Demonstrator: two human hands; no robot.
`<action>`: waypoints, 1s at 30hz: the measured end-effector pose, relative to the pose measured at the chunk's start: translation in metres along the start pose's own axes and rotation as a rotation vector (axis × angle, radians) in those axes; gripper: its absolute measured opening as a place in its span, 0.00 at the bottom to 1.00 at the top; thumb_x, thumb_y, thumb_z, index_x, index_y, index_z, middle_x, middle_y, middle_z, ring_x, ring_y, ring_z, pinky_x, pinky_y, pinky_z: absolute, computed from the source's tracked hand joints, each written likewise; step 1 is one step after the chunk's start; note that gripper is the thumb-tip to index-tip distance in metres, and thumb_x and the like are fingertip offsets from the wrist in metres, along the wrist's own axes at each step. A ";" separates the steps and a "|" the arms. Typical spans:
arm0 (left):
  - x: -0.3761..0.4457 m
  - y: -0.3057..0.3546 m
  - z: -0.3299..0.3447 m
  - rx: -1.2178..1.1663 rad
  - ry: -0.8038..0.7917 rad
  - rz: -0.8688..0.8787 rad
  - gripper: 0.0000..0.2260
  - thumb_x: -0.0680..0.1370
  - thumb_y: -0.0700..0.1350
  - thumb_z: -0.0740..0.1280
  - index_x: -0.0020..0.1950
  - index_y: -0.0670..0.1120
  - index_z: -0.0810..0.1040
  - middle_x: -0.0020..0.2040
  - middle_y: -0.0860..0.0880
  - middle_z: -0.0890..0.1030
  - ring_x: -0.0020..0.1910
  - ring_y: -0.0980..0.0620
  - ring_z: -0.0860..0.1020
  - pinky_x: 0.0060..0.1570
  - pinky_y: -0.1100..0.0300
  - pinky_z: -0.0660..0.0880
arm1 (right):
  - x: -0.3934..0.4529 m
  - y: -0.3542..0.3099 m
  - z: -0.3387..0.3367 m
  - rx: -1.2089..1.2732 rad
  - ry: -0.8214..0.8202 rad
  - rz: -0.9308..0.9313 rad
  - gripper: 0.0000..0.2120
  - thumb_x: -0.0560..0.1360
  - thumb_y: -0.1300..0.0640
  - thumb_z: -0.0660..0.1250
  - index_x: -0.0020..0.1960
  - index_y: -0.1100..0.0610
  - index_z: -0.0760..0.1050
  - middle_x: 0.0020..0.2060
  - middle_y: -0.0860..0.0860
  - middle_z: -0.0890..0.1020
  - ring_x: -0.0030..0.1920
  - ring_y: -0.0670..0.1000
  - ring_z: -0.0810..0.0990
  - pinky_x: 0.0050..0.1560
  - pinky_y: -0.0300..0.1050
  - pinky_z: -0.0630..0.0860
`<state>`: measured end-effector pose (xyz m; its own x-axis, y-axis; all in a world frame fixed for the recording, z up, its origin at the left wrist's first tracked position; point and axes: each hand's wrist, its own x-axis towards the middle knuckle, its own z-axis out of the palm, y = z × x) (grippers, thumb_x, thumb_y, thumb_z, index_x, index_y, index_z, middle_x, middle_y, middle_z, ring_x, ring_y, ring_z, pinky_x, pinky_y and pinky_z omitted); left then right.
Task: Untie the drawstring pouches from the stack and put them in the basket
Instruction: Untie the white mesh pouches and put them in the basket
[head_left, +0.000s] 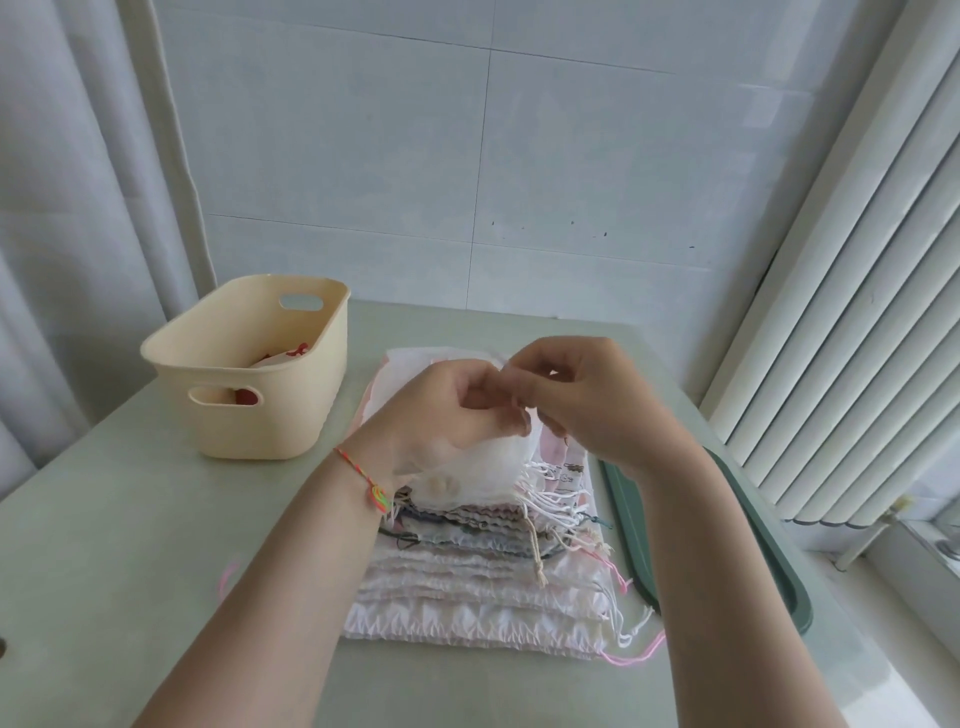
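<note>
A stack of pale pink and white drawstring pouches (467, 597) lies flat in the middle of the table, its cords trailing to the right. Above it my left hand (441, 415) holds a sheer white pouch (483, 467) bunched under the palm. My right hand (587, 400) meets the left one over the stack, its fingertips pinched on the white pouch's drawstring. The knot itself is hidden between my fingers. A cream plastic basket (249, 426) stands to the left of the stack, with a pouch with red marks lying inside it.
A dark green tray (769, 566) lies along the right side of the stack, near the table's right edge. A loose pink cord (228, 577) rests on the table at left. Vertical blinds hang at right, a curtain at left, a tiled wall behind.
</note>
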<state>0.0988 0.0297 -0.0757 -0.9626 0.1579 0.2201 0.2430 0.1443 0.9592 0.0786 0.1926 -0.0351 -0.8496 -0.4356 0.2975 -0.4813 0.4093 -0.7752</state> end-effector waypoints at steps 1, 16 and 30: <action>-0.001 0.003 0.001 -0.061 0.026 0.002 0.06 0.73 0.33 0.72 0.42 0.42 0.77 0.35 0.52 0.83 0.34 0.61 0.79 0.35 0.70 0.72 | 0.001 0.001 -0.001 0.053 0.059 0.013 0.06 0.75 0.56 0.71 0.40 0.56 0.81 0.23 0.46 0.77 0.22 0.43 0.70 0.27 0.33 0.66; 0.002 0.000 0.000 -0.303 0.349 0.042 0.04 0.75 0.36 0.70 0.45 0.45 0.82 0.36 0.50 0.84 0.40 0.56 0.81 0.47 0.65 0.75 | 0.006 0.007 0.005 0.051 0.159 0.088 0.09 0.75 0.52 0.70 0.42 0.58 0.80 0.28 0.53 0.81 0.27 0.47 0.74 0.34 0.42 0.71; 0.002 0.004 -0.001 -0.075 0.432 0.043 0.04 0.78 0.40 0.68 0.49 0.42 0.82 0.39 0.53 0.80 0.31 0.66 0.74 0.32 0.74 0.68 | 0.008 0.005 0.022 -0.110 0.237 -0.008 0.03 0.72 0.50 0.73 0.43 0.49 0.82 0.58 0.43 0.75 0.63 0.44 0.69 0.57 0.29 0.64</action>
<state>0.0972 0.0294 -0.0714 -0.9172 -0.2632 0.2991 0.2902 0.0731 0.9542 0.0746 0.1732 -0.0491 -0.8662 -0.2447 0.4357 -0.4979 0.4969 -0.7108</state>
